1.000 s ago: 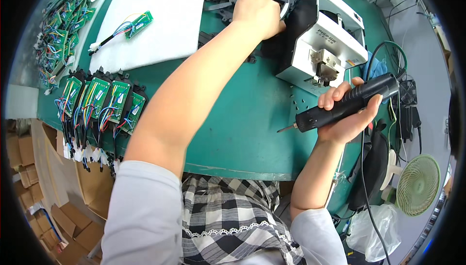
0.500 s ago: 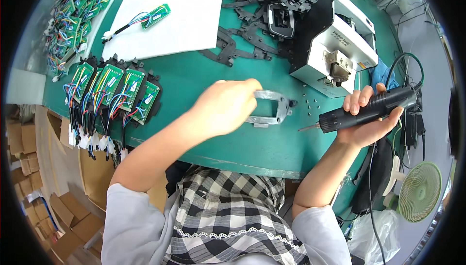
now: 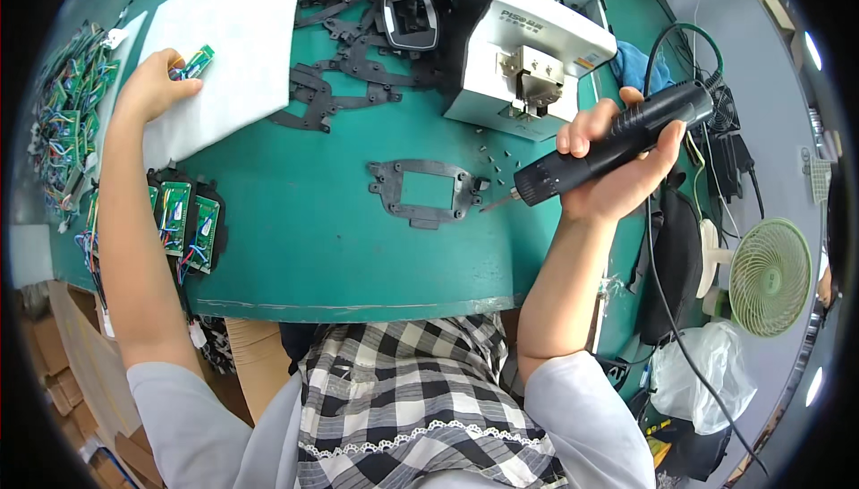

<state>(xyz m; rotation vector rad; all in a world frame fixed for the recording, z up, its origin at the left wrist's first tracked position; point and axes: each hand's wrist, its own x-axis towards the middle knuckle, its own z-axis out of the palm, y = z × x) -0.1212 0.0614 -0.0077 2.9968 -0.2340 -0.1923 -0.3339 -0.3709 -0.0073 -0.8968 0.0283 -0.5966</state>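
My left hand (image 3: pixel 154 88) is at the white foam sheet (image 3: pixel 237 33) on the far left, its thumb and fingers closed round a small green circuit board (image 3: pixel 200 61). The board's wires are mostly hidden by the hand. In my right hand (image 3: pixel 617 162) is a black electric screwdriver (image 3: pixel 573 162), its bit slanting down to the left. Close to the bit's tip, a black plastic frame (image 3: pixel 386 188) with a rectangular opening lies flat on the green table (image 3: pixel 358 265). Several tiny screws (image 3: pixel 498 169) are scattered just beyond the tip.
A white machine (image 3: pixel 501 68) stands behind the screws. Black frame parts (image 3: pixel 313 95) are heaped at the back. Wired boards (image 3: pixel 72 122) pile up at far left; assembled ones (image 3: pixel 206 229) sit nearer, partly behind my left forearm. A green fan (image 3: pixel 769 276) is at right.
My left hand has let go of the frame, moved far left and taken hold of the circuit board. The view has shifted right. The screwdriver stays in my right hand, its bit now nearer the frame.
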